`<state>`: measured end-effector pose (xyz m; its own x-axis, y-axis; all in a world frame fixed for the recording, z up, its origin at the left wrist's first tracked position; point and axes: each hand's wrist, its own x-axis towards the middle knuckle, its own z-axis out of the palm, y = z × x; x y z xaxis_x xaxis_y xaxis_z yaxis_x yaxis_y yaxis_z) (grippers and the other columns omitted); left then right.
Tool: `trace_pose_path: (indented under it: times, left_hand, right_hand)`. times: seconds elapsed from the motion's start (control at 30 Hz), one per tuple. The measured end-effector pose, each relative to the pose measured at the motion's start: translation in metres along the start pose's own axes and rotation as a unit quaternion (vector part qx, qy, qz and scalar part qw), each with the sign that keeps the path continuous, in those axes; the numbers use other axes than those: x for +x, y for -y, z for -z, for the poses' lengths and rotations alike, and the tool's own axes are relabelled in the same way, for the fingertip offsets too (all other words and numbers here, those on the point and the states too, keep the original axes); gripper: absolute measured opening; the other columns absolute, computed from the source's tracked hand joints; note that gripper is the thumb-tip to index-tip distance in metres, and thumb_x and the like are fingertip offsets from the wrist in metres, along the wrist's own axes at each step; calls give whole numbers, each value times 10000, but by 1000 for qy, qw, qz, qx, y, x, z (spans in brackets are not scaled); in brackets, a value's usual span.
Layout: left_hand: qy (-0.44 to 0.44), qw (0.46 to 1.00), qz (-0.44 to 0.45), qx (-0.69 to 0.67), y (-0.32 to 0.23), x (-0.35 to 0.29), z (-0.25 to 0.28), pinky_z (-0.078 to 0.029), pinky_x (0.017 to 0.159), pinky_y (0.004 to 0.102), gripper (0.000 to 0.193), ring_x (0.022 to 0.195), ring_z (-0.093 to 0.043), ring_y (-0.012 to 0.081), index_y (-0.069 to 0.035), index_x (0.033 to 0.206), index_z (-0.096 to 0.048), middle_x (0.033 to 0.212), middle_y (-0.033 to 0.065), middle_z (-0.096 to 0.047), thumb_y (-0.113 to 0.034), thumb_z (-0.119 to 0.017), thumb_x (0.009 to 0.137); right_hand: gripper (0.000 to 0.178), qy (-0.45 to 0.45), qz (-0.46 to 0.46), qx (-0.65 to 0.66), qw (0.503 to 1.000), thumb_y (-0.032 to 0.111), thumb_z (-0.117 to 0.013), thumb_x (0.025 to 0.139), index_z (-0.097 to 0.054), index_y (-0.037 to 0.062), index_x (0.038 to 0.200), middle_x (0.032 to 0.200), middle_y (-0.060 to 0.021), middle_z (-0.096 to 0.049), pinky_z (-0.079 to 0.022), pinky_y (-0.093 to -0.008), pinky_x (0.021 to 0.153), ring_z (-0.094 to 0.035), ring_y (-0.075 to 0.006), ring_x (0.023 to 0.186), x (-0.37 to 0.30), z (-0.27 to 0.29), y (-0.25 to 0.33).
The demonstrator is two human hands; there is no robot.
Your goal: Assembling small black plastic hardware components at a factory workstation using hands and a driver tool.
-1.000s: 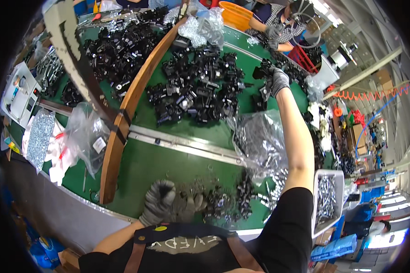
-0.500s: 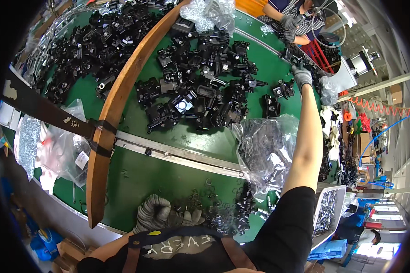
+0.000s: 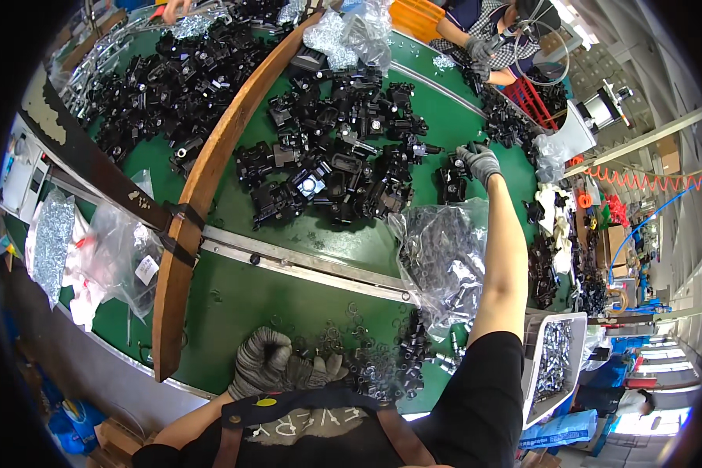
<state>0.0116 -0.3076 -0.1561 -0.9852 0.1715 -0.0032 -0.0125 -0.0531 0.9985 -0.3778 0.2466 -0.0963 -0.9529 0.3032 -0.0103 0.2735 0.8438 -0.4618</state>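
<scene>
The gloved left hand (image 3: 269,363) is kept loosely curled at the near edge of the green desk (image 3: 234,312), where small rings (image 3: 370,355) are scattered beside it, though whether anything is held in it cannot be told. Farther out, a clear plastic bag (image 3: 444,249) is laid below the gloved right hand (image 3: 480,161), whose fingers are bent beside a black part (image 3: 451,187); whether that is gripped cannot be told. Beyond, a pile of black parts (image 3: 339,164) is bounded on the left by a wooden bar (image 3: 175,296).

Glossy fittings (image 3: 343,165), wooden beam (image 3: 207,165)
</scene>
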Motion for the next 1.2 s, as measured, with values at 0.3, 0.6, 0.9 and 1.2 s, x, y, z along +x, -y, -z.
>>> trace_pose_path:
  times: [0.3, 0.6, 0.9, 1.2]
  left_hand:
    - [-3, 998, 9, -55, -20, -2, 2, -514, 760, 295, 178, 812, -601, 128, -49, 1046, -571, 898, 47, -620, -149, -671, 937]
    - [62, 886, -407, 212, -107, 53, -24, -498, 959, 405, 628, 1155, -580, 332, -156, 1310, -531, 1380, 142, -485, -141, -815, 750]
    - [163, 916, -365, 14, -103, -3, -29, -528, 901, 448, 529, 1161, -581, 328, -129, 1342, -488, 1374, 156, -500, -117, -719, 867]
    - [176, 866, 190, -428, -77, -33, -29, -592, 874, 417, 643, 1120, -618, 365, -100, 1359, -436, 1310, 203, -528, -485, -670, 900]
  right_hand:
    - [414, 45, -202, 537, 817, 511, -730, 841, -656, 140, 1007, 771, -39, -656, -387, -229, 413, -510, -108, 529, -110, 81, 49]
    - [430, 258, -208, 645, 689, 520, -619, 923, -632, 124, 1091, 844, -38, -660, -399, -178, 387, -525, -77, 497, -399, 48, 221]
    - [370, 483, -151, 565, 652, 471, -647, 925, -667, 131, 1070, 742, 13, -598, -349, -219, 456, -483, -74, 546, -512, 15, 210]
    - [224, -6, -14, -245, 969, 121, -660, 745, -727, 100, 957, 925, -200, -682, -530, -441, 803, -646, -391, 884, -498, 29, 47]
